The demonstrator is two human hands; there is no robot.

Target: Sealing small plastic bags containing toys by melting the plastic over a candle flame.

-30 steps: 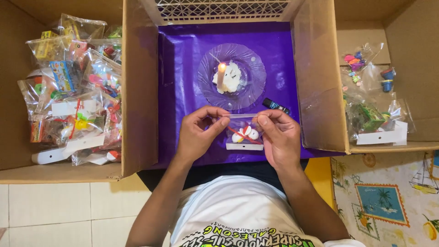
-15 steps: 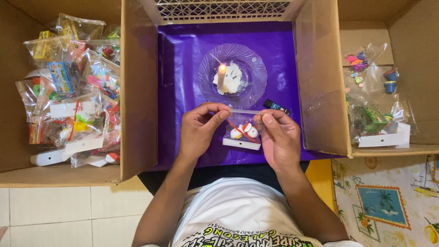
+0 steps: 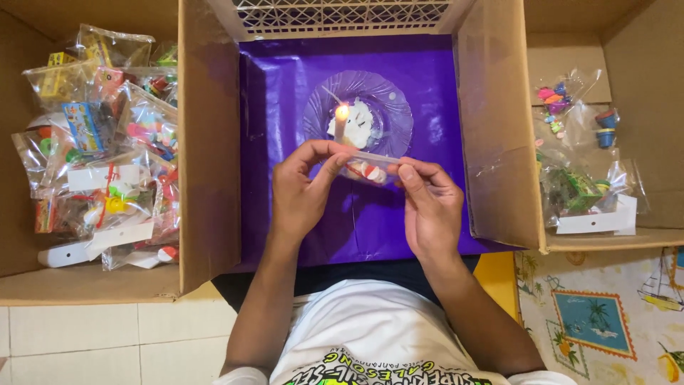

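Seen from above, a person's two bare hands hold one small clear plastic bag of red-and-white toys (image 3: 368, 170) over a purple plastic sheet (image 3: 285, 93) that lines an open cardboard compartment. The left hand (image 3: 303, 191) pinches the bag's left end, thumb and fingers (image 3: 329, 148) closed on the plastic. The right hand (image 3: 427, 203) pinches the right end the same way, thumb (image 3: 412, 178) pressed along the bag's lower edge. The bag hangs stretched between the two hands, raised just in front of one lit, pale wax candle (image 3: 340, 122). The candle stands upright on one clear round plastic plate (image 3: 395, 107), in a patch of melted white wax. The bag's upper edge is close to the flame; whether they touch cannot be told.

One tall cardboard wall (image 3: 206, 142) stands on the left of the purple area and one cardboard wall (image 3: 495, 128) on the right. Beyond the left wall lies a heap of clear bags filled with colourful small toys (image 3: 107, 142), too many and too overlapped to count. Beyond the right wall are a few more clear toy bags (image 3: 581, 185), about three. One white plastic lattice (image 3: 342, 14) runs along the top.
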